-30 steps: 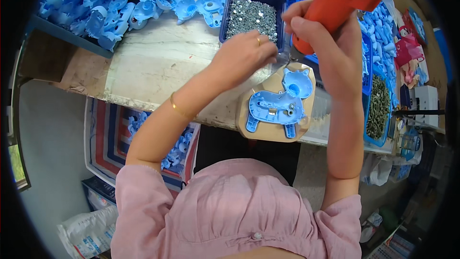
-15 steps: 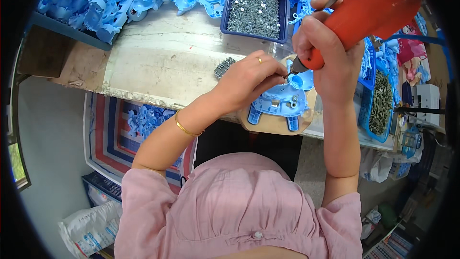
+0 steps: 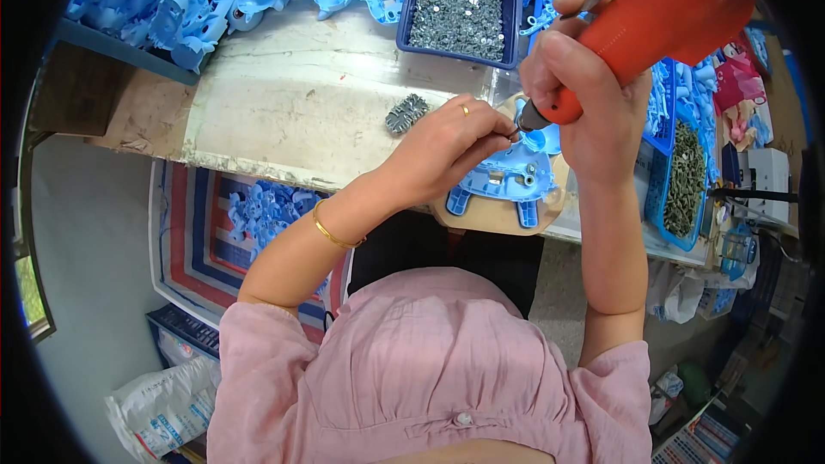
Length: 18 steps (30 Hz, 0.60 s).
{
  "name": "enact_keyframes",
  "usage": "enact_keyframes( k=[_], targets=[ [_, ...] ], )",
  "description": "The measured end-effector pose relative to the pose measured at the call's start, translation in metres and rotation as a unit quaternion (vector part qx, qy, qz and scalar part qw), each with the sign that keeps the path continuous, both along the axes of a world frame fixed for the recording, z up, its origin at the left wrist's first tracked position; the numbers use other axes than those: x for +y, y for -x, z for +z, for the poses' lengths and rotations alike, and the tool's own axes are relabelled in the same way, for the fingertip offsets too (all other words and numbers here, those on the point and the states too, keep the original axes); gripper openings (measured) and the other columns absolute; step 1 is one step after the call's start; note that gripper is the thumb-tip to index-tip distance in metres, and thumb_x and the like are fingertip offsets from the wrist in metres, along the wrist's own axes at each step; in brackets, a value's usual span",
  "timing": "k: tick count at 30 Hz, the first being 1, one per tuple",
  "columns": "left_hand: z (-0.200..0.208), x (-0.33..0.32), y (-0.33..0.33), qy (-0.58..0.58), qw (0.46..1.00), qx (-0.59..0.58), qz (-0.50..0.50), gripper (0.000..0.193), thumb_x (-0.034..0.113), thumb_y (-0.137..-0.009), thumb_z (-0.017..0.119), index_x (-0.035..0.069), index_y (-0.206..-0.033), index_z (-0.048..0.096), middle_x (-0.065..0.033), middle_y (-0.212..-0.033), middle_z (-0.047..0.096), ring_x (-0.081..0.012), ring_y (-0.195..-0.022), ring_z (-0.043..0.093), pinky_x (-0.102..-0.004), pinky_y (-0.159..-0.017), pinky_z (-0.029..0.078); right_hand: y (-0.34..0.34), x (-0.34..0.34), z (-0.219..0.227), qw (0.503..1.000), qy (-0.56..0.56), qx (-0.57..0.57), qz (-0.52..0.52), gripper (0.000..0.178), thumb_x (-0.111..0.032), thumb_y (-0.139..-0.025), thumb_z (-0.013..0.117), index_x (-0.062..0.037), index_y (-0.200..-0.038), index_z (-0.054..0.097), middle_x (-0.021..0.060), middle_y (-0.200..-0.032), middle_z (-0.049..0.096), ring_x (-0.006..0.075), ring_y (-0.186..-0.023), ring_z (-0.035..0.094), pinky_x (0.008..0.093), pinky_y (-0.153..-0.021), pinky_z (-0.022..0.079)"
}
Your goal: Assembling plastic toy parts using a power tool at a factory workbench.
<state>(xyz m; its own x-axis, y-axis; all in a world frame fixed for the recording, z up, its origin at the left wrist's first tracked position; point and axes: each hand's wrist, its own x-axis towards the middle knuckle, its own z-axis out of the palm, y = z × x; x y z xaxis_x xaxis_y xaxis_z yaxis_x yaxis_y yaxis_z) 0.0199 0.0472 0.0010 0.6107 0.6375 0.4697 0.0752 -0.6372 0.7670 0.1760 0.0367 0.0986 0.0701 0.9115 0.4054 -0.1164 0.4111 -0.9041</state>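
My right hand (image 3: pixel 591 90) is wrapped round a red power screwdriver (image 3: pixel 666 13), which points down and to the left. Its dark nose meets the fingertips of my left hand (image 3: pixel 447 144), closed in a pinch at the bit. Whatever those fingers hold is too small to make out. Under both hands lies a light-blue moulded plastic part (image 3: pixel 494 182) with two short legs toward me and a round opening near the bit. It rests on a tan board (image 3: pixel 554 206) at the table's edge. A small heap of screws (image 3: pixel 406 113) sits beside my left wrist.
A dark-blue bin (image 3: pixel 402 30) of small metal pieces stands beyond my hands. Blue plastic parts (image 3: pixel 172 17) are piled along the far side. At right is a blue basket (image 3: pixel 657 198) of screws. Below the table's left edge, a striped bag (image 3: pixel 185 241) holds more blue parts.
The table and its things sit slightly higher in the picture. Both hands keep their grip, with the screwdriver's nose still at the left fingertips.
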Motion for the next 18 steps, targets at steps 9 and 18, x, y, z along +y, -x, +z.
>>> enact_keyframes(
  k=[9,18],
  targets=[
    [-0.003,-0.018,0.022,-0.087,0.983,0.150,0.062,0.081,0.032,-0.069,0.086,0.006,-0.136,0.049,-0.0122,-0.130,0.059,-0.0363,-0.119,0.051,-0.0443,-0.102,0.043,0.008,-0.018,-0.030,0.997,0.073,-0.014,0.036,0.030,0.000,-0.088,0.060,0.0027,-0.116,0.049,0.0061,-0.072,0.058,0.0110,-0.056,0.052,0.0257,-0.052,0.041],
    [-0.014,-0.022,0.019,-0.058,0.987,0.136,0.068,0.070,0.028,-0.069,0.085,0.008,-0.128,0.053,-0.0100,-0.131,0.059,-0.0347,-0.118,0.052,-0.0450,-0.100,0.042,0.013,-0.016,-0.052,0.997,0.071,-0.015,0.009,0.033,-0.001,-0.088,0.063,0.0029,-0.118,0.049,0.0058,-0.075,0.059,0.0099,-0.059,0.053,0.0251,-0.054,0.044]
  ],
)
